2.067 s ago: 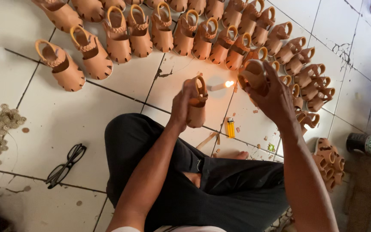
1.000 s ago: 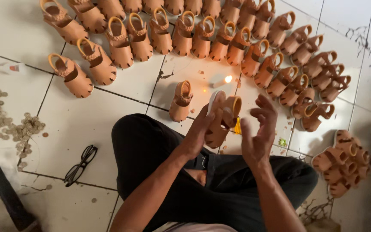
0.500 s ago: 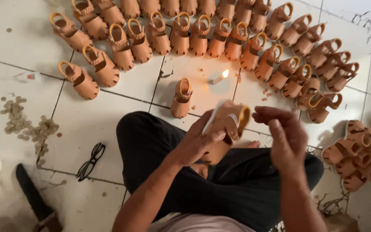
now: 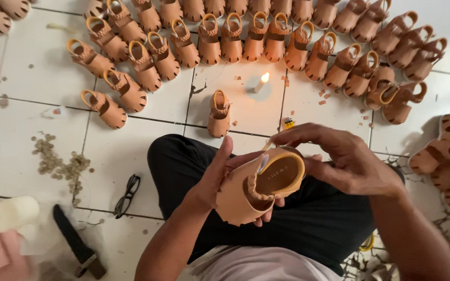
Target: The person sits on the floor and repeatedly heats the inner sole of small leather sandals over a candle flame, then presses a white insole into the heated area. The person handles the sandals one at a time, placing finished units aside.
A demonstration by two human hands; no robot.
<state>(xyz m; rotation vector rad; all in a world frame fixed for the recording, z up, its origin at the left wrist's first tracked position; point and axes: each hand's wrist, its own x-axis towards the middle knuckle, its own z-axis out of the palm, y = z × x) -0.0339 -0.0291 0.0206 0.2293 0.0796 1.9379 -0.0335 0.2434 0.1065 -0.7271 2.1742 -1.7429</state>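
A small tan leather sandal (image 4: 259,187) is cradled in the left hand (image 4: 220,179), opening tilted upward for inspection; its heel strap is pinched by the right hand (image 4: 339,158). A lit white candle (image 4: 261,82) stands at twelve o'clock.

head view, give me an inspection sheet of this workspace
surface: white tiled floor, scraps scattered on it
job's things: tan sandal held over the lap; one sandal alone near a lit candle; rows of sandals beyond
clutter: glasses, knife, white roll, scrap pile
grippers: left hand cups the sandal; right hand fingers at its heel strap
cables: nothing seen
surroundings: more sandals piled at right
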